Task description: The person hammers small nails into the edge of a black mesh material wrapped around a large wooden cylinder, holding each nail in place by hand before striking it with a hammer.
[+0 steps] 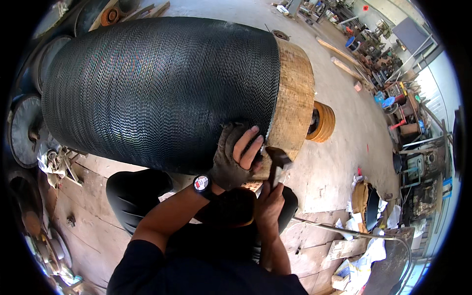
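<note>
A large black ridged roller (162, 93) lies across the upper middle, its surface covered in rows of fine teeth or wire. At its right end is a bare wooden band (296, 93). My left hand (236, 156), in a worn dark glove with bare fingertips, rests on the roller's near right edge. Its fingers are curled in by the seam with the wood; whatever they pinch is hidden. My right hand (270, 204) grips the short handle of a hammer (279, 160), whose dark metal head is against or just over the wooden band, close to my left fingertips.
A yellowish ringed pulley (323, 122) sits on the shaft beyond the wooden end. Wooden beams (339, 51) lie on the concrete floor (354, 167). Machine parts crowd the right wall. A bent metal rod (344, 232) and paper scraps (366, 255) lie lower right; large round discs (27, 130) stand left.
</note>
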`<state>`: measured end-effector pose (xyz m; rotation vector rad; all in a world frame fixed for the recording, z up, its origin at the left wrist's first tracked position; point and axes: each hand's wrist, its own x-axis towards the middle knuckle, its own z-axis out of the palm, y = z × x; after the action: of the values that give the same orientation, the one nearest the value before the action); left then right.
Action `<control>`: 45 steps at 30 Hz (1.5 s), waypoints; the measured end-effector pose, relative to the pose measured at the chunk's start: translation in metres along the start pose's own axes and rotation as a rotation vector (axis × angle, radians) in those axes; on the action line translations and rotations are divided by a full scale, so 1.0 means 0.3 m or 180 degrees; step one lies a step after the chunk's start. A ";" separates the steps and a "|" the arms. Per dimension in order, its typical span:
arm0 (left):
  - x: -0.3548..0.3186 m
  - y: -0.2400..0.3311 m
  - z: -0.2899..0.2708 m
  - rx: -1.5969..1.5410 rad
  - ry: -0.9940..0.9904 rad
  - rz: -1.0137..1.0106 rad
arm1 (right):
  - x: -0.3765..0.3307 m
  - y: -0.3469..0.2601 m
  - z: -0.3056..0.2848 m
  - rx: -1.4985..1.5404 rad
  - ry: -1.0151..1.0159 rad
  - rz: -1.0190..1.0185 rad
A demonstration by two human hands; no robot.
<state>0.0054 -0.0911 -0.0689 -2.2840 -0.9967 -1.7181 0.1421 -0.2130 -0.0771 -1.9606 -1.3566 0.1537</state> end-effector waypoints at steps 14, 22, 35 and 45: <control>-0.345 0.117 -0.270 0.0184 -0.2612 -0.0148 | -0.136 0.014 -0.043 0.1403 -0.0484 0.0430; -0.330 0.133 -0.244 0.0129 -0.3649 -0.0581 | -0.176 0.018 -0.043 0.1315 -0.0769 0.0185; -0.307 0.082 -0.297 -0.1096 -0.2255 -0.0587 | -0.178 -0.059 -0.036 0.1621 -0.1313 0.0083; -0.346 0.086 -0.327 -0.1406 -0.1970 -0.1289 | -0.188 -0.045 -0.015 0.1407 -0.1349 0.0026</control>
<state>-0.0750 -0.2010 -0.1197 -3.2093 -1.3695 -1.4824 0.1094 -0.2608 -0.0823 -1.6081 -1.4230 0.8393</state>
